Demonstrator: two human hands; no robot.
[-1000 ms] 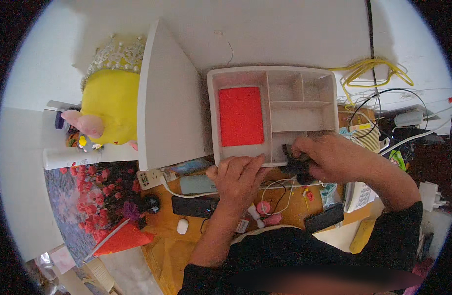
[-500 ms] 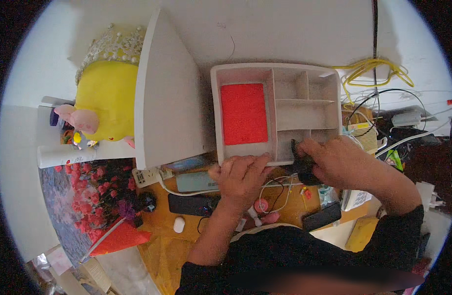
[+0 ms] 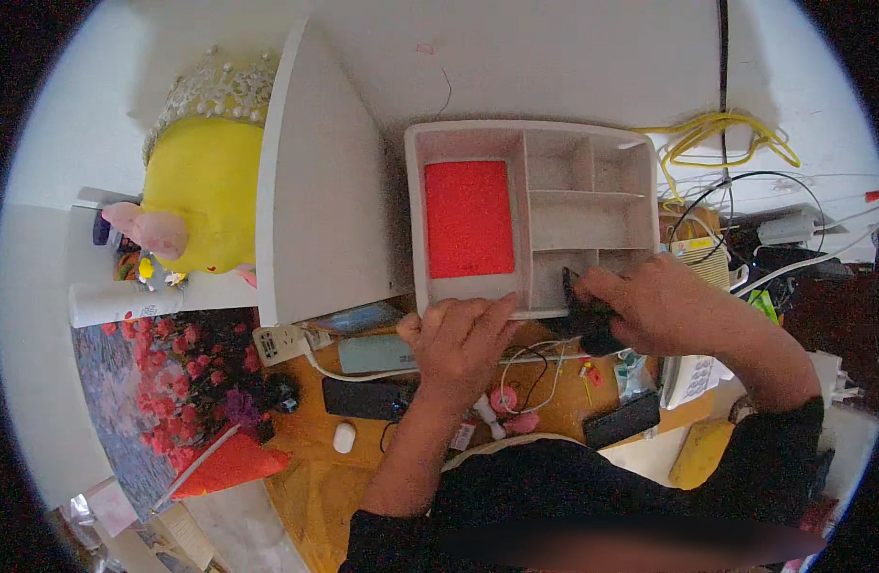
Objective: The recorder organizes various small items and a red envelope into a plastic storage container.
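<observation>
While the left hand (image 3: 461,339) rests on the pale tray (image 3: 416,215)'s near edge, grip unclear, the right hand (image 3: 640,304) clutches a black cloth-like thing (image 3: 592,327), maybe wiping; next needs a steady tray.

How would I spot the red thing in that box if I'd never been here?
Look for the big pale box with dividers, with the person's left hand at its near edge. Its left side is one large compartment, and a flat red rectangle lies in it. Its bright colour sets it apart: the smaller compartments on the right show no red.
</observation>
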